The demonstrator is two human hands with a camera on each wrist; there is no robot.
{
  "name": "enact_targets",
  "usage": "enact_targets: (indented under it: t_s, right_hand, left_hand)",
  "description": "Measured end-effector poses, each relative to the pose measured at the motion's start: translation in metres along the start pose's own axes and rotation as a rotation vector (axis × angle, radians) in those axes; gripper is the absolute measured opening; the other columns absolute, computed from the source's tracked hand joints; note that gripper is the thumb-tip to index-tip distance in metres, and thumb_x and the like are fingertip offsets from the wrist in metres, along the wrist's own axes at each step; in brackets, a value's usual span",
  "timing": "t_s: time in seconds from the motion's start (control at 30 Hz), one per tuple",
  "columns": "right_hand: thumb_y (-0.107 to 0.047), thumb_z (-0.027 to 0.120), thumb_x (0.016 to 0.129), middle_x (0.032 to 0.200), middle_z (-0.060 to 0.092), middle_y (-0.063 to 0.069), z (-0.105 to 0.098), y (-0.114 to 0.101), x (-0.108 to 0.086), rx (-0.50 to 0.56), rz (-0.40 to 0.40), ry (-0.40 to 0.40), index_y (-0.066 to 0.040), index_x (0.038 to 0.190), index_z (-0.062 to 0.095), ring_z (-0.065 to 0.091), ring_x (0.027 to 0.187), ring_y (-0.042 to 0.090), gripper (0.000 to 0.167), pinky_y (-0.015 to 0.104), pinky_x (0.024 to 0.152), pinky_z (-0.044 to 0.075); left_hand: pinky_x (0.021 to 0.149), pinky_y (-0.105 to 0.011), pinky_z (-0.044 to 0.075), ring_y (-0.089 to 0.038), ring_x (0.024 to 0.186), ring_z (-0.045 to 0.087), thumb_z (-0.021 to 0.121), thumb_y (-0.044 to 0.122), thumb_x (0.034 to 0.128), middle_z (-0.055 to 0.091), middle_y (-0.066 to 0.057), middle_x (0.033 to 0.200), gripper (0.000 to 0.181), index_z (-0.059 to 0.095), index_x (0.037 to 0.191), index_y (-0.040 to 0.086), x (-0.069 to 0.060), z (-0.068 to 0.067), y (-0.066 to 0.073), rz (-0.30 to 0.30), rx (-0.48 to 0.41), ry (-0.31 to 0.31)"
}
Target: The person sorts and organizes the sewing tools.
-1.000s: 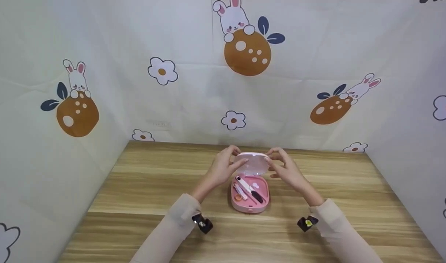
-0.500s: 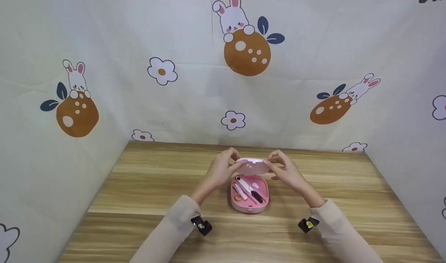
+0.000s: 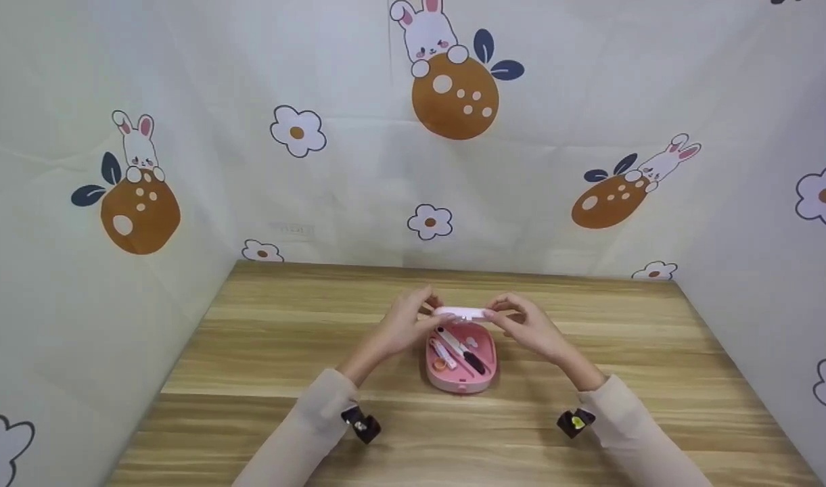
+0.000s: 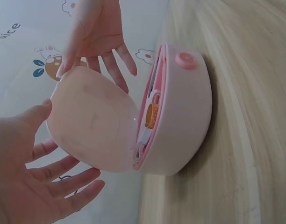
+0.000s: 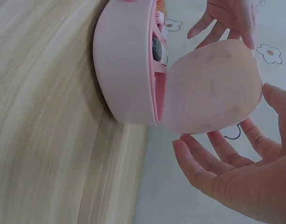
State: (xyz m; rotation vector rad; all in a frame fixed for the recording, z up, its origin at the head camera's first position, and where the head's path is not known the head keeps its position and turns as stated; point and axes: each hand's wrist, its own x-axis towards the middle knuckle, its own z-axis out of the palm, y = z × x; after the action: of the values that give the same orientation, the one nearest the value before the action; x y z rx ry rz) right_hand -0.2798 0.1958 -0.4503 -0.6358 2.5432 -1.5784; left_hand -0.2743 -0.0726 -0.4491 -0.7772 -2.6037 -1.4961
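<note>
A pink case (image 3: 461,387) stands on the table with its hinged, see-through lid (image 3: 463,313) raised and tilted forward over the back of the base. My left hand (image 3: 404,325) holds the lid's left edge, thumb at the rim and fingers behind. At the opposite edge, my right hand (image 3: 531,330) holds it the same way. Inside the case lie a long white tool with a black end (image 3: 463,351), a small white and pink piece (image 3: 444,353) and an orange ring-shaped piece (image 4: 151,115). A round pink button (image 4: 186,60) sits on the case's front.
The case rests on a wood-grain table (image 3: 284,338). A pale cloth (image 3: 358,182) printed with rabbits and flowers hangs behind the table and along both sides. A small black camera is worn at each wrist.
The lid has tipped forward and down toward the base, so it now shows almost edge-on in the head view. Both hands have moved down with it, still holding its sides.
</note>
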Motion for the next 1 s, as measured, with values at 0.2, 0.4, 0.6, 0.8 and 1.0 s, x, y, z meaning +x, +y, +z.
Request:
enact_targets:
  t_s: [0.2,0.4,0.6,0.8,1.0]
  right_hand:
    - [-0.016,0.067,0.104,0.129,0.068,0.028,0.000,0.003,-0.004,-0.007,-0.038,-0.069,0.009,0.126,0.066,0.070,0.116,0.044,0.033,0.037,0.097,0.063]
    - [-0.009,0.068,0.103,0.136,0.065,0.032,0.001,0.006,-0.008,-0.043,-0.114,-0.147,0.011,0.131,0.064,0.064,0.124,0.052,0.035,0.054,0.102,0.059]
    - [-0.014,0.072,0.100,0.140,0.062,0.032,0.003,0.007,-0.013,-0.162,-0.183,-0.199,0.010,0.135,0.063,0.062,0.126,0.053,0.044,0.062,0.098,0.059]
    - [-0.023,0.077,0.097,0.149,0.054,0.034,0.005,0.012,-0.017,-0.217,-0.160,-0.223,0.010,0.144,0.057,0.056,0.131,0.056,0.061,0.065,0.101,0.057]
    - [-0.023,0.079,0.096,0.154,0.040,0.043,0.007,0.017,-0.021,-0.211,-0.139,-0.251,0.019,0.150,0.040,0.047,0.136,0.063,0.079,0.070,0.107,0.048]
  left_hand:
    - [0.106,-0.055,0.057,-0.042,0.118,0.066,0.072,0.025,0.1004,0.068,-0.023,0.123,0.038,0.064,0.123,-0.004,-0.008,-0.001,-0.006,0.005,-0.031,-0.070]
    - [0.114,-0.059,0.049,-0.041,0.129,0.059,0.074,0.029,0.0990,0.063,-0.023,0.137,0.052,0.062,0.138,-0.003,-0.015,-0.002,-0.011,-0.031,0.010,-0.132]
    - [0.117,-0.060,0.045,-0.040,0.136,0.054,0.078,0.033,0.0962,0.057,-0.022,0.146,0.065,0.057,0.147,-0.002,-0.019,0.000,-0.016,-0.057,0.040,-0.197]
    - [0.123,-0.064,0.035,-0.044,0.144,0.047,0.083,0.032,0.0918,0.053,-0.023,0.154,0.072,0.055,0.148,-0.003,-0.022,0.002,-0.020,-0.047,0.086,-0.214]
    - [0.125,-0.064,0.032,-0.044,0.148,0.042,0.086,0.035,0.0886,0.049,-0.023,0.158,0.080,0.053,0.151,-0.002,-0.027,0.008,-0.024,-0.069,0.121,-0.221]
